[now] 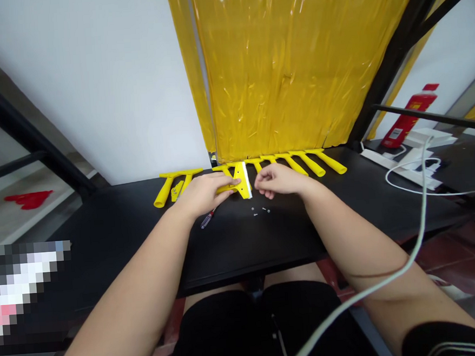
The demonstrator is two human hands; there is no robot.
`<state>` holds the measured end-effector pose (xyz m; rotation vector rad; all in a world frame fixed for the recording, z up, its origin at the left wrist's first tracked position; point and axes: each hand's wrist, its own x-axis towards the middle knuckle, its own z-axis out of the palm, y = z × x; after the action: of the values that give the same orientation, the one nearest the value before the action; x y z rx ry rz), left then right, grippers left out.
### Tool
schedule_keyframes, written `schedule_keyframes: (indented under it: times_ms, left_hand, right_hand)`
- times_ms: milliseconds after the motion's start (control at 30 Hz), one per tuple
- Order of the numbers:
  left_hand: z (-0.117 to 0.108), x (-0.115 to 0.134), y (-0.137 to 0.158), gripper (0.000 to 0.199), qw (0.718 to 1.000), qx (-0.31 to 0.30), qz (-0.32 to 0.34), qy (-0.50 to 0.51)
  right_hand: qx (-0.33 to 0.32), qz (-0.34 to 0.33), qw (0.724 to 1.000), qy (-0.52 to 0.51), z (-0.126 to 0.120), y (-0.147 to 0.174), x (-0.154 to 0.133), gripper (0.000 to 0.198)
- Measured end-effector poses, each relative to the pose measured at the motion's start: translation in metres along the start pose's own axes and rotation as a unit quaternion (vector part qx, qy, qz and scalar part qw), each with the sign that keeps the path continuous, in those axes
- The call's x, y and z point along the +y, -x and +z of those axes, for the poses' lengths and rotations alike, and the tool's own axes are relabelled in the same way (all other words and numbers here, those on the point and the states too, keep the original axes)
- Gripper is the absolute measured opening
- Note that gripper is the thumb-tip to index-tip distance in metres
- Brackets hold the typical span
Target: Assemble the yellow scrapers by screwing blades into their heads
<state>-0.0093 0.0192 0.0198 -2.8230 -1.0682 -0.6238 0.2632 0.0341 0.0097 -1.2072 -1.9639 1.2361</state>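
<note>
My left hand [204, 193] is closed around the handle of a yellow scraper [242, 184], whose wide head has a pale blade edge facing right. Just right of that edge, my right hand [278, 180] has its fingers curled together; anything between the fingertips is too small to make out. Several tiny screws and nuts [264, 208] lie on the black table below the scraper head. A screwdriver [207, 219] with a clear handle rests below my left hand. A small yellow plate [177, 191] lies left of the hand.
More yellow scraper handles [313, 165] line the back edge, with others [163, 193] at the left. A red bottle [410, 117], white boxes [430, 137] and a power strip [399, 169] sit at the right. A white cable [419, 241] hangs across my right arm.
</note>
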Motion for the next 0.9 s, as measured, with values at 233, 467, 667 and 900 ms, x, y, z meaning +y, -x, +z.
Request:
schedule_keyframes:
  times_ms: [233,467,667,900]
  left_hand:
    - [-0.001,-0.003,0.0,0.032,0.999,-0.023,-0.022,-0.004]
    - [0.0,-0.004,0.0,0.03,1.0,-0.01,-0.008,0.007]
    - [0.002,-0.004,0.0,0.03,1.0,-0.012,0.004,0.011]
    - [0.003,0.001,-0.002,0.029,1.0,-0.019,0.021,0.001]
  right_hand:
    - [-0.149,0.146,0.963,0.169,-0.01,0.013,0.0,0.018]
    - [-0.185,0.143,0.948,0.216,0.003,0.008,-0.001,0.011]
    - [-0.195,0.088,0.961,0.175,-0.004,0.01,-0.001,0.009]
    - [0.015,-0.145,0.989,0.009,0.002,0.002,-0.002,0.017]
